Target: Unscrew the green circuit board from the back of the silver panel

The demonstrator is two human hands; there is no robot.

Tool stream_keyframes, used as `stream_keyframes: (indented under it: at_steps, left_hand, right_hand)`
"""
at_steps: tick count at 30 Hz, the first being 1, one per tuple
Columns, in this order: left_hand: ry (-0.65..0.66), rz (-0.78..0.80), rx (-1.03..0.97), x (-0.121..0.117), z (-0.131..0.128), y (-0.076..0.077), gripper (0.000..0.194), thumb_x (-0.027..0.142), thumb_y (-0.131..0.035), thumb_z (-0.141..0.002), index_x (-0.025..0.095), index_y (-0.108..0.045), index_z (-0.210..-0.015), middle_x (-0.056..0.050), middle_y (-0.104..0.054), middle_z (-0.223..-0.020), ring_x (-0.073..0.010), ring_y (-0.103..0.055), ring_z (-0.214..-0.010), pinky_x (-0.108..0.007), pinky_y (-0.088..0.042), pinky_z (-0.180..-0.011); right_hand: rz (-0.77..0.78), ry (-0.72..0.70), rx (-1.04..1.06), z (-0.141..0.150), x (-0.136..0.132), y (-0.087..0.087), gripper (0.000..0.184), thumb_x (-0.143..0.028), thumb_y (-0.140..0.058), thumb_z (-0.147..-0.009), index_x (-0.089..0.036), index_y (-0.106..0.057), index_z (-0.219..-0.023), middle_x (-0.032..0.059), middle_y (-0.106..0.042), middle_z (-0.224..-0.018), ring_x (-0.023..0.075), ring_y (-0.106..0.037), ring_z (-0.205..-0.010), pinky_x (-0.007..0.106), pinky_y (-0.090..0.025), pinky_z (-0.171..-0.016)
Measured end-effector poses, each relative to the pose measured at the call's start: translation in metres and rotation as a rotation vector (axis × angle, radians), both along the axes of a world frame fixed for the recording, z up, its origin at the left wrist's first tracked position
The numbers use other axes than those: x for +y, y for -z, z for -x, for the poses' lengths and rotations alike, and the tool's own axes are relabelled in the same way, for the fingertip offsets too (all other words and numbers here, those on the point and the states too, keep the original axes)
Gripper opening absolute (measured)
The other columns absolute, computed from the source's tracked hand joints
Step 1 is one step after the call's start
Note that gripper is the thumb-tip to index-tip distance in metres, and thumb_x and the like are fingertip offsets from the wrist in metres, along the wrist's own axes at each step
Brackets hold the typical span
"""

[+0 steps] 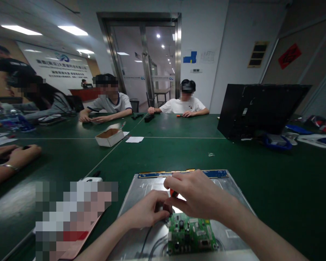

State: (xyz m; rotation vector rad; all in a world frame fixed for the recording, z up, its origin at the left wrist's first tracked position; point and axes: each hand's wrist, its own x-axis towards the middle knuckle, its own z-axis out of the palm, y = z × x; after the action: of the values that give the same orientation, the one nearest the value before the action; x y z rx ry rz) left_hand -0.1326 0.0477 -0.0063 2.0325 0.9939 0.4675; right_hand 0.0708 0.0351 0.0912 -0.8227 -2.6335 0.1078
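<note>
The only view is taken from head height, faced forward and tilted down over the table (pixel 274 174). The left hand (pixel 149 210) and right hand (pixel 197 195) are seen close below; the door (pixel 146 61) is shown far ahead.

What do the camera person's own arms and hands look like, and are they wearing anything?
The left hand and right hand are both bare, with no gloves. The left forearm and right forearm are slim and bare, with no sleeves, watch or bracelet in view. No rings show, though some fingers are hidden.
</note>
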Motion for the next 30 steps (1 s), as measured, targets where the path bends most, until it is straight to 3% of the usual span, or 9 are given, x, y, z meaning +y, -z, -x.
stream_keyframes:
  at_steps: [8,17,22,25,30]
  left_hand:
    - [-0.012,-0.020,0.068,0.001,0.003,0.004,0.010,0.014,-0.062,-0.074,0.017,-0.066,-0.083,-0.002,-0.065,-0.083,-0.0202,-0.056,-0.082,-0.028,-0.046,-0.073]
    - [0.023,-0.018,0.042,0.006,0.003,0.008,0.009,0.016,-0.063,-0.074,0.016,-0.064,-0.082,0.000,-0.061,-0.075,-0.0164,-0.053,-0.070,-0.024,-0.043,-0.064]
    - [0.023,0.006,0.046,0.006,0.007,0.016,0.014,0.024,-0.062,-0.081,0.016,-0.065,-0.092,-0.003,-0.064,-0.086,-0.0193,-0.056,-0.078,-0.027,-0.045,-0.071]
    - [0.030,0.010,0.016,0.004,0.007,0.014,0.012,0.025,-0.063,-0.081,0.016,-0.065,-0.089,-0.003,-0.065,-0.085,-0.0204,-0.056,-0.080,-0.028,-0.045,-0.073]
    - [0.045,-0.020,-0.046,0.003,0.002,0.005,0.006,0.022,-0.061,-0.079,0.016,-0.064,-0.079,-0.001,-0.062,-0.075,-0.0173,-0.054,-0.072,-0.025,-0.042,-0.065]
  right_hand:
    - [0.081,-0.051,-0.022,-0.004,-0.006,-0.007,0.014,-0.014,-0.050,-0.082,-0.018,-0.049,-0.095,0.0044,-0.062,-0.094,0.0137,-0.050,-0.070,0.028,-0.027,-0.053]
    - [-0.020,0.028,-0.064,-0.001,-0.007,-0.004,0.007,-0.025,-0.054,-0.089,-0.019,-0.051,-0.089,0.0007,-0.063,-0.081,0.0122,-0.049,-0.061,0.029,-0.020,-0.050]
    - [0.055,-0.033,-0.057,-0.004,-0.011,-0.010,0.012,-0.020,-0.056,-0.080,-0.019,-0.049,-0.091,0.0016,-0.062,-0.086,0.0127,-0.050,-0.065,0.027,-0.023,-0.050]
    - [0.086,-0.023,-0.081,-0.007,-0.012,-0.013,0.015,-0.019,-0.057,-0.078,-0.019,-0.049,-0.092,0.0016,-0.062,-0.085,0.0124,-0.048,-0.063,0.026,-0.023,-0.049]
    - [0.029,0.022,-0.080,-0.005,-0.008,-0.010,0.006,-0.021,-0.052,-0.086,-0.018,-0.051,-0.091,0.0013,-0.063,-0.082,0.0112,-0.045,-0.058,0.027,-0.020,-0.049]
